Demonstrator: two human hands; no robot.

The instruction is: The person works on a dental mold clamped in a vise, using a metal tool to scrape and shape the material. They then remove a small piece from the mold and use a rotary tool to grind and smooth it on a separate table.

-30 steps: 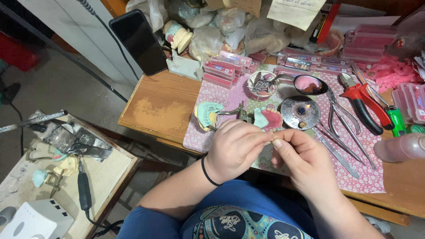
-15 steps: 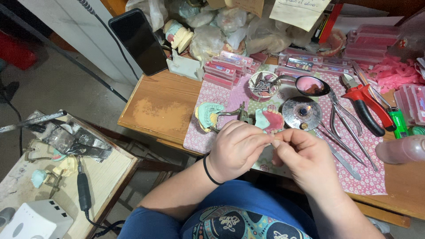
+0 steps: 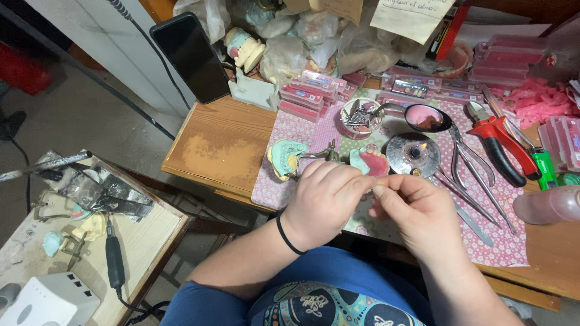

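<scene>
Left hand [image 3: 323,202] and right hand [image 3: 417,211] pinched together, fingertips meeting over the pink patterned mat [image 3: 302,130], just below the pink denture [image 3: 376,162]; held piece too small to tell. Probably light, brittle; best gripped gently at its edges

A single head-worn camera looks steeply down from above the person's lap, facing forward over the wooden counter [image 3: 223,145]. It sits close to both hands, with a side bench [image 3: 145,235] at left.
</scene>
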